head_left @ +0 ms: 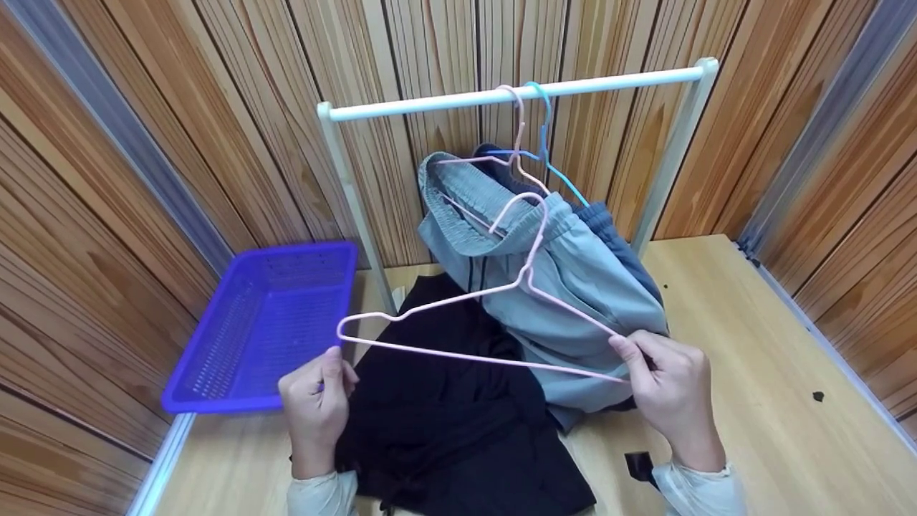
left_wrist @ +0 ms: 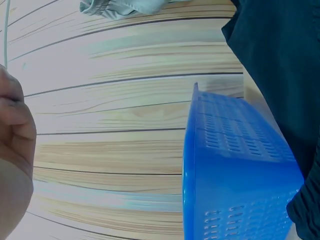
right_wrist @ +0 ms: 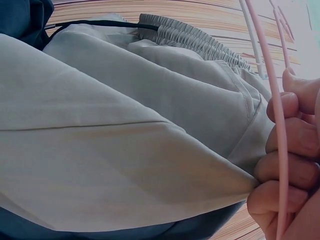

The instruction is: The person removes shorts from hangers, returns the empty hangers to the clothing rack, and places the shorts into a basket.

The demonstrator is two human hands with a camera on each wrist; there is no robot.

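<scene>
My right hand grips one end of a pink clothes hanger, which is raised over the table with its hook up. Curled fingers show beside the hanger's bar in the right wrist view. My left hand is curled, its thumb tip just below the hanger's other end, which shows bare. Behind the hanger, grey elastic-waist pants hang tilted on another pink hanger, the fabric reaching close to my right hand. Black pants lie on the table below.
A white rack stands at the back; dark blue pants hang there on a blue hanger. To the left sits a purple-blue plastic basket. A small black object lies near my right wrist. Wood-patterned walls enclose the table.
</scene>
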